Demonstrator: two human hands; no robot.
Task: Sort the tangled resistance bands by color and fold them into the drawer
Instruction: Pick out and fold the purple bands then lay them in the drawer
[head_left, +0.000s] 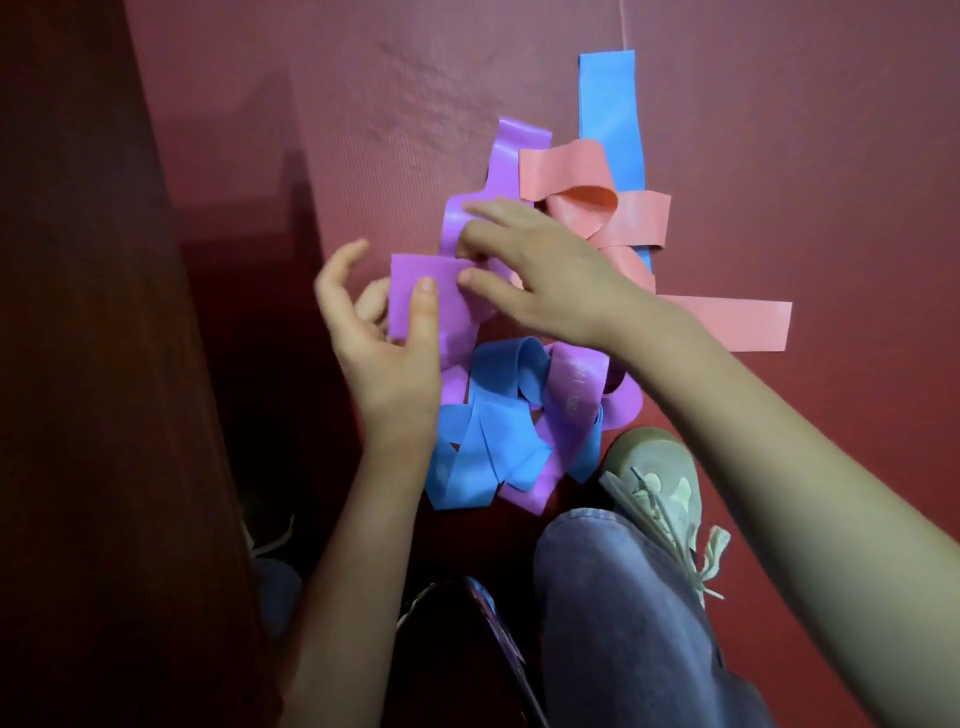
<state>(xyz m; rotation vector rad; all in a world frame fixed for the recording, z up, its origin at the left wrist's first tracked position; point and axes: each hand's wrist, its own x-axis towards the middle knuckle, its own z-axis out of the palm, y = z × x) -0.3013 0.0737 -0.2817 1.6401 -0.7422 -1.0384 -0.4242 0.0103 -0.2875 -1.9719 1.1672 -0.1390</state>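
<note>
Well, from the head camera, the three bands lie tangled together on a red mat (395, 88), near the person's shoe (660, 478). The left hand (384, 353) holds one end of the purple band (410, 275), with the thumb pressed on top and the fingers curled below. The right hand (545, 275) pinches the same purple band a little farther along, between thumb and fingers. The blue band (610, 104) and the pink band (727, 322) rest on the mat and nobody holds them.

A grey laced shoe (654, 483) and a denim-clad knee (613, 597) rest on the red mat (363, 104)
</note>
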